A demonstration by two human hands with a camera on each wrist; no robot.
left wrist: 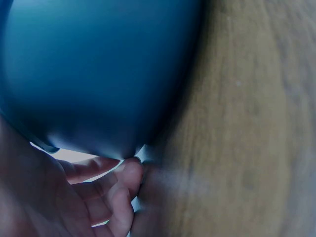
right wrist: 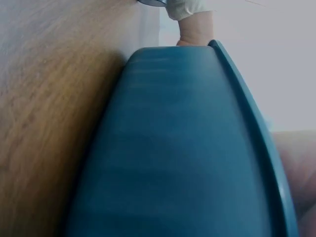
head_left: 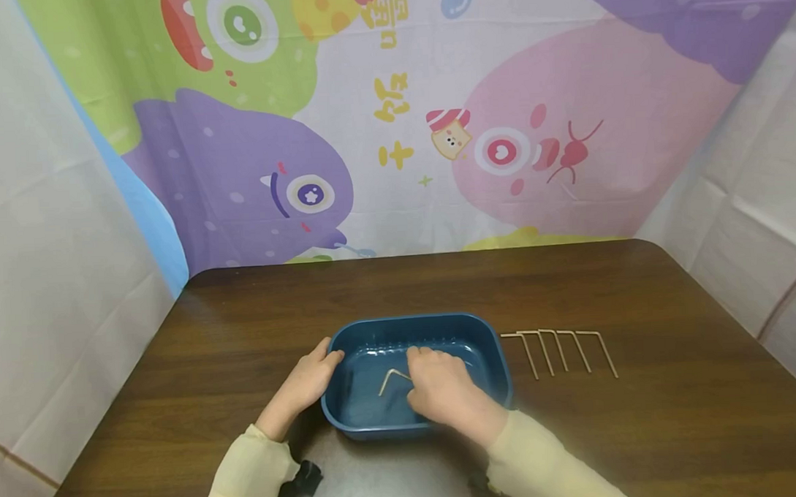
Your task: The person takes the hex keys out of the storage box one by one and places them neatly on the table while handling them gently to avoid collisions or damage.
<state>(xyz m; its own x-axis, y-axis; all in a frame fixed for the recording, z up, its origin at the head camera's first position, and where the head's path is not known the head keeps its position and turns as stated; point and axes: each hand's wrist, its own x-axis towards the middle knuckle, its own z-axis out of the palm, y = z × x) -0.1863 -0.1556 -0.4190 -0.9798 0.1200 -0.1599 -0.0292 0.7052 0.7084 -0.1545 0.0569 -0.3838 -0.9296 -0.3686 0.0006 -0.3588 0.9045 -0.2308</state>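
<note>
A deep blue rectangular tray (head_left: 410, 320) with rounded corners stands on the table. My left hand (head_left: 312, 376) grips its left end, thumb over the rim and fingers against the outer wall, as the left wrist view shows. Over the inside of the tray, my right hand (head_left: 444, 388) pinches an L-shaped hex key (head_left: 387, 377); the end in the fingers is hidden. The right wrist view is mostly filled by the tray's outer side (right wrist: 173, 133), with part of the right hand (right wrist: 301, 173) beyond the rim.
To the right of the tray several more brass-coloured hex keys (head_left: 582, 355) lie in a row on the brown wooden table (head_left: 242, 305). A curtain with cartoon figures (head_left: 396, 205) hangs behind the table. A black strap-like piece (head_left: 307, 478) sits by the left sleeve.
</note>
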